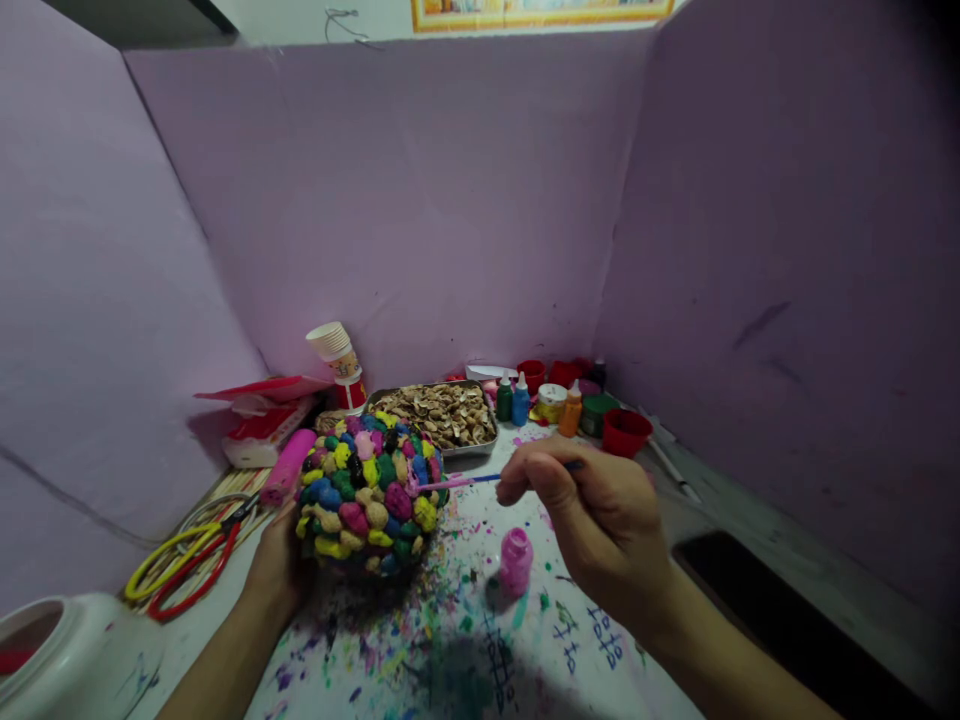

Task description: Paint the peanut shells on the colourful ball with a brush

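Observation:
My left hand [283, 562] grips the left underside of a round object covered in painted peanut shells [367, 500]; its fingers are partly hidden behind it. The shells are pink, magenta, blue, green, yellow and black, with several still bare tan. Pinched in my right hand [581, 500] is a thin paintbrush [480, 479] with a blue handle. Its pink-coated tip touches a shell on the right side of the round object. Below the brush, an uncapped pink paint bottle [516, 562] stands upright on the paint-spattered table [420, 655].
Behind sits a metal tray of peanut shells [450, 415], beside paint bottles [520, 400] and red cups [627, 432]. Stacked paper cups [336, 355], a tissue pack [266, 432] and red-and-yellow-handled scissors [191, 560] lie left. A white jar [90, 650] is front left, a dark phone-like slab [787, 620] right.

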### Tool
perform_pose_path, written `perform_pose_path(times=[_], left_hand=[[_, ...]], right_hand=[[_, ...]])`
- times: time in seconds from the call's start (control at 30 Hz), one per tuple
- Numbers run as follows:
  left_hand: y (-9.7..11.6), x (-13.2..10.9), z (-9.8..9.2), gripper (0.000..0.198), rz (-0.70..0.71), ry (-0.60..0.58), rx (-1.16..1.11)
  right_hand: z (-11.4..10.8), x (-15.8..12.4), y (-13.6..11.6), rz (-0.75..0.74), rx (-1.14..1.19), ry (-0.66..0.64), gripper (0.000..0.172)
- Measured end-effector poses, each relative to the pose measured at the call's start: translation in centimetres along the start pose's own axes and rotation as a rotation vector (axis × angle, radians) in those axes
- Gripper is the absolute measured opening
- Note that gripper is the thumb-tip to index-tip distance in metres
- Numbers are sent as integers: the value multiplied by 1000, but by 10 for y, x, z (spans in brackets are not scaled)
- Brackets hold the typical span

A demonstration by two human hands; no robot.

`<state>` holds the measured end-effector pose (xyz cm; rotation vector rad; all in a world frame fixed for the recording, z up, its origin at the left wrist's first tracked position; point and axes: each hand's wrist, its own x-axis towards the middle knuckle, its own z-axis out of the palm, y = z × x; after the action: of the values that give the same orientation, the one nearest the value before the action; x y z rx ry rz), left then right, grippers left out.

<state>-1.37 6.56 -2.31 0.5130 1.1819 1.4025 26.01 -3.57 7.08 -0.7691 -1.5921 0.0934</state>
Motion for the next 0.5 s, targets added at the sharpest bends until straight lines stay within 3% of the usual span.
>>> perform_pose_path(times=[0.5], left_hand=[[1,0,0,47,5,-19,37]], right_hand=[[3,0,3,38,-1,26,26]])
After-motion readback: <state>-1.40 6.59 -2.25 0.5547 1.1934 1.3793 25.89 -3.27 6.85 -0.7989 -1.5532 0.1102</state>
